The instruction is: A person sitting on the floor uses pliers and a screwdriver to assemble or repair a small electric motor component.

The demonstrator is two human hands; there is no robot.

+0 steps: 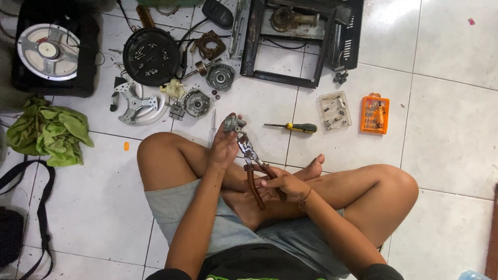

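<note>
We sit cross-legged on the white tile floor (446, 140), both hands busy over our lap.

Left hand (224, 148) is raised, fingers closed around a small grey metal part (233, 123) that sticks out above the fingertips. Right hand (287, 185) sits lower and to the right of the left, clenched on the brown handles of the pliers (254, 166). The pliers run diagonally up from the right hand, jaws reaching the grey part at the left hand's fingertips. We can't tell how tightly the jaws bite on it.

Just right of the left hand, on the floor: a screwdriver (293, 127) with a yellow and dark handle. Further right of it: a clear plastic lid (334, 110) with small bits, then an orange bit case (375, 114).

Just beyond the left hand, up-left: a round motor part (197, 102), a second one (220, 77), and a white bracket (135, 103). Beyond those: a black round housing (151, 56) with loose screws in it. Far ahead of the right hand: an open black metal chassis (301, 36). Far left of the left hand: a speaker (48, 49) in a black box, a green cloth (49, 129) nearer us, and a black strap (31, 207).
</note>
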